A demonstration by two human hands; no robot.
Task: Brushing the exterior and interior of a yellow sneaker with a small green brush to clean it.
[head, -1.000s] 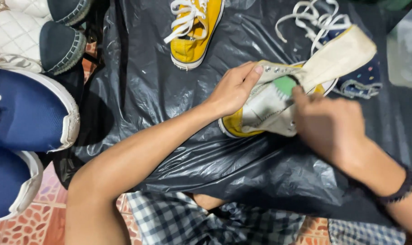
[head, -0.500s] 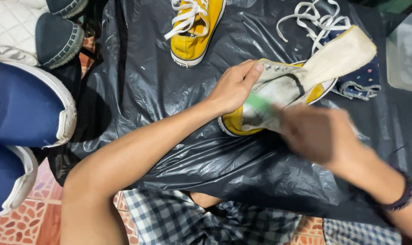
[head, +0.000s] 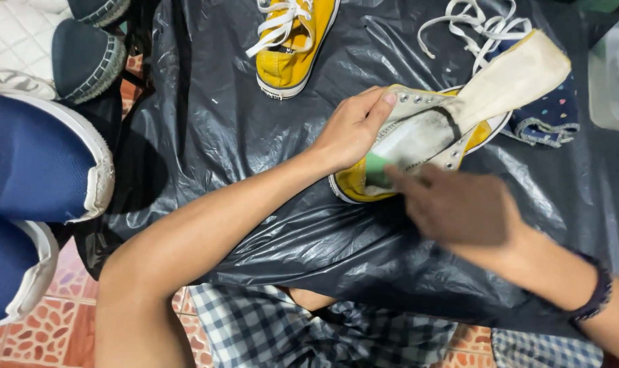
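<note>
While L hand (head: 350, 133) is gripping the shoe (head: 425, 140), I'm seeing R hand (head: 459, 208) pinching a green brush (head: 376, 169) over black sheet (head: 214, 116) on tile floor (head: 23, 337).

Landmark: laced yellow sneaker (head: 290, 42). Right of it, bare black plastic sheet (head: 384, 48) is lying open as far as loose white laces (head: 473, 27). Left of it, navy shoes (head: 37, 157) are crowding the edge.
</note>
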